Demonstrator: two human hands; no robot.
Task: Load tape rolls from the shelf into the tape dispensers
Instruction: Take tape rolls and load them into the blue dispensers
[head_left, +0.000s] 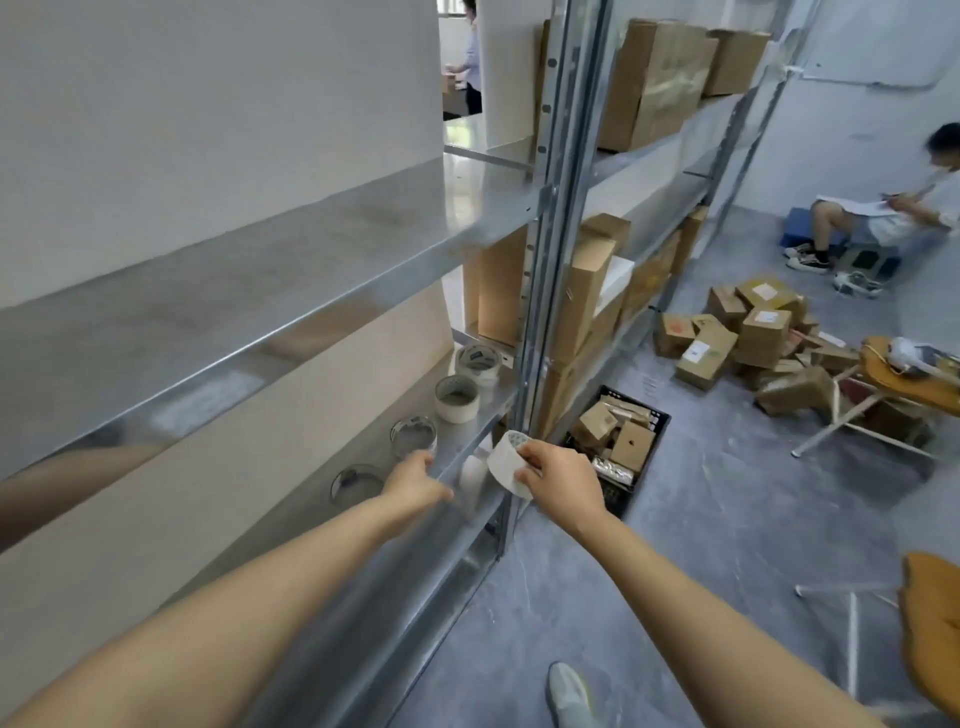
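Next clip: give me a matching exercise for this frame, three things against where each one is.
Things:
1. white tape roll
2. black crate
3. beige tape roll

Places:
a. standing on the shelf
b. gripped in the right hand
c. on the floor, holding cardboard boxes

Pairs: 1-b, 2-c, 3-a

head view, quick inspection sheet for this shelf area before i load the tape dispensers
surface: metal shelf, lower level, carries the rolls
job's things: tape rolls in a row on the shelf; one white roll in hand; no dispenser seen
clutter: black crate of boxes on the floor; loose boxes piled beyond
grips: right hand grips the white roll; left hand at the shelf edge, holding nothing
cables: nothing seen
surroundings: cartons on further shelves; seated person at right
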